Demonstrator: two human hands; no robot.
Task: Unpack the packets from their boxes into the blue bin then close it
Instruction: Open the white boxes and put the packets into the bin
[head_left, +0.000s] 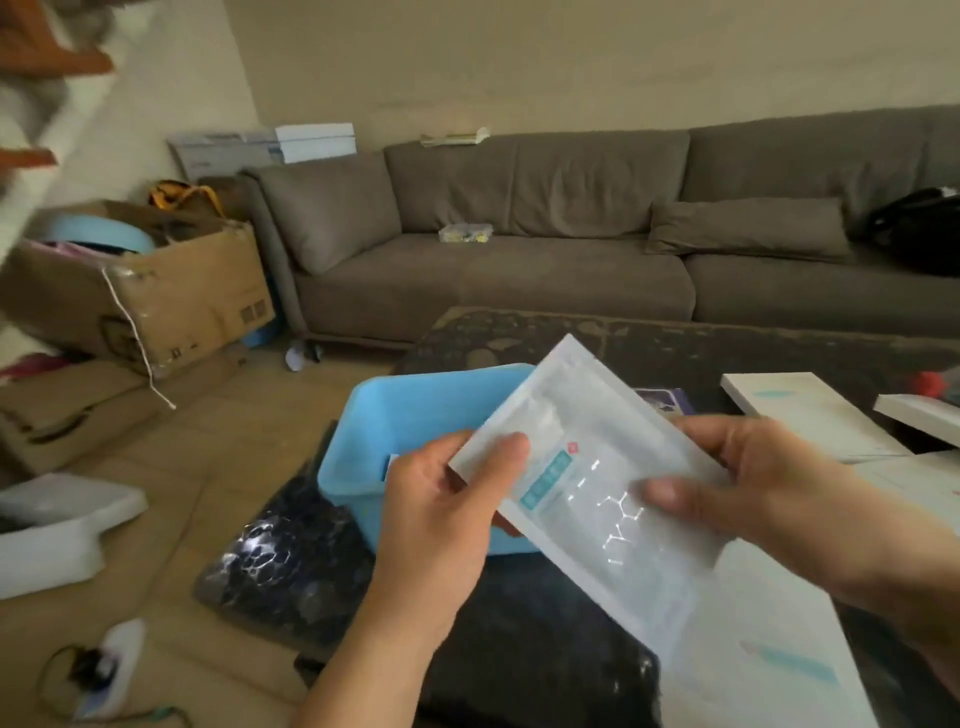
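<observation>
Flat white foil packet with teal label (587, 499) held by both hands above open light-blue plastic bin (415, 415); left grip (441, 499) pinched on edge, right grip (753, 483) pinched on opposite side.

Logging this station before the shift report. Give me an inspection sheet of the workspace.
Surface: dark patterned table, glossy.
Job's things: open blue bin; white packet held over it; white boxes to the right.
Clutter: purple item behind the packet.
Grippers: left hand and right hand both pinch the packet, thumbs on top.
Cables: cord by a white device on the floor.
Surroundings: grey sofa, cardboard boxes, white foam.
</observation>
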